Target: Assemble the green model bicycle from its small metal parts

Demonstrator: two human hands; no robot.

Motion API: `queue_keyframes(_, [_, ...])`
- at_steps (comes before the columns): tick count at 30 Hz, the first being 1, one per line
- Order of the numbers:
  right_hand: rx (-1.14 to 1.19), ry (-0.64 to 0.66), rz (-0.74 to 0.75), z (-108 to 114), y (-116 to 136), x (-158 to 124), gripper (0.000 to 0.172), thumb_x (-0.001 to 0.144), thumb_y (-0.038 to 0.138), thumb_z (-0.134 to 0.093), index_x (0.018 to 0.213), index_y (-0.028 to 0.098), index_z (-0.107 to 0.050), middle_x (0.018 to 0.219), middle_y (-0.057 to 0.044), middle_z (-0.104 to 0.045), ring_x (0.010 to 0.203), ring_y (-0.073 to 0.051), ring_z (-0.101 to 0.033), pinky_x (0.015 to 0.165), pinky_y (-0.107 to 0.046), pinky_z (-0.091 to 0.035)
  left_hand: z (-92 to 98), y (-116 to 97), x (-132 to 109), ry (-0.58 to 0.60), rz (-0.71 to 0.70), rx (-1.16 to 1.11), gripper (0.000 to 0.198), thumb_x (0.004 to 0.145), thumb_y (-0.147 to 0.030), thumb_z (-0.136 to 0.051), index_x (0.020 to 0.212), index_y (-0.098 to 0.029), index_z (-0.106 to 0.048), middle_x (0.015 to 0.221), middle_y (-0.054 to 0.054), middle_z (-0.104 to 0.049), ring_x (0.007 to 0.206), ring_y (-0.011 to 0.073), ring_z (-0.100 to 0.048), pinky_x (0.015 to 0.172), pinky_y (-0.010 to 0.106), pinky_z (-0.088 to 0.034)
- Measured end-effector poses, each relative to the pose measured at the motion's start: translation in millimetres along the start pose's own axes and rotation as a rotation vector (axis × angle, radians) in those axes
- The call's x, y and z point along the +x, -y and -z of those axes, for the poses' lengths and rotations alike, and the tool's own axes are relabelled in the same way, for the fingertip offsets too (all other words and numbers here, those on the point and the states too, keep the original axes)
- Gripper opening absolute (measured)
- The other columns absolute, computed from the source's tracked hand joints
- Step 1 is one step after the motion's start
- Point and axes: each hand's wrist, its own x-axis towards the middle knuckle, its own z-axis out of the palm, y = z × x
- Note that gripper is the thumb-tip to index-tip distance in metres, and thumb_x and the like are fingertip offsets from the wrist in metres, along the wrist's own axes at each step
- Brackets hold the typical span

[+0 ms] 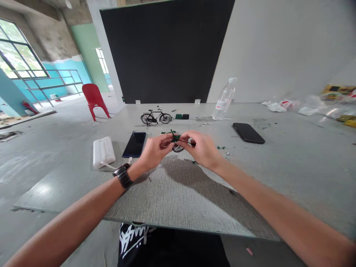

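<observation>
My left hand and my right hand meet above the middle of the grey table. Both pinch a small green model bicycle, partly built, with one black wheel hanging below the fingers. The left wrist wears a black watch. A finished black model bicycle stands upright farther back on the table. A few tiny green parts lie just right of my right hand.
A dark phone and a white power bank lie to the left, another black phone to the right. A clear water bottle stands at the back. Plastic bags and packaging sit far right. A red chair stands beyond the table.
</observation>
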Motion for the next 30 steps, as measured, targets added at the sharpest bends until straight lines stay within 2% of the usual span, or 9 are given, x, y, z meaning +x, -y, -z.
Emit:
queue_keyframes(7, [-0.060,-0.088,0.053,-9.1,-8.6,-3.6,0.023,0.097,0.038,-0.057,0.082,0.021,-0.061,0.080,-0.004,-0.067,0.068,-0.017,-0.055,0.064,-0.032,-0.039,-5.0,-1.4,-1.4,-0.035,0.036,-0.003,0.028,0.089,-0.019,-0.064,0.116,-0.014,-0.068,0.117,0.011,-0.074,0.104,0.0218,-0.072,0.092,0.038,-0.060])
queue_keyframes(15, [-0.098,-0.177,0.111,-13.5,-6.8,-7.6,0.016,0.098,0.030,-0.055,0.086,0.021,-0.060,0.083,-0.004,-0.066,0.068,-0.016,-0.054,0.064,-0.031,-0.040,-4.2,-5.2,1.8,-0.038,0.048,-0.049,0.026,0.088,-0.020,-0.065,0.113,-0.014,-0.069,0.116,0.011,-0.074,0.101,0.0216,-0.073,0.088,0.038,-0.062])
queue_keyframes(23, [-0.033,-0.147,0.107,-14.3,-5.3,-4.3,0.015,0.098,0.030,-0.053,0.088,0.021,-0.058,0.083,-0.004,-0.064,0.070,-0.016,-0.056,0.065,-0.030,-0.042,-3.8,-6.8,2.2,-0.064,0.058,-0.036,0.021,0.086,-0.019,-0.066,0.106,-0.012,-0.069,0.108,0.011,-0.075,0.094,0.0201,-0.073,0.080,0.034,-0.064])
queue_keyframes(30, [-0.017,-0.134,0.081,-17.5,-5.4,-3.8,0.018,0.101,0.031,-0.046,0.087,0.021,-0.052,0.084,-0.005,-0.059,0.073,-0.017,-0.055,0.067,-0.032,-0.043,-5.9,-8.0,1.7,-0.054,0.119,-0.129,0.020,0.086,-0.020,-0.067,0.105,-0.012,-0.068,0.103,0.009,-0.075,0.092,0.0189,-0.073,0.077,0.033,-0.065])
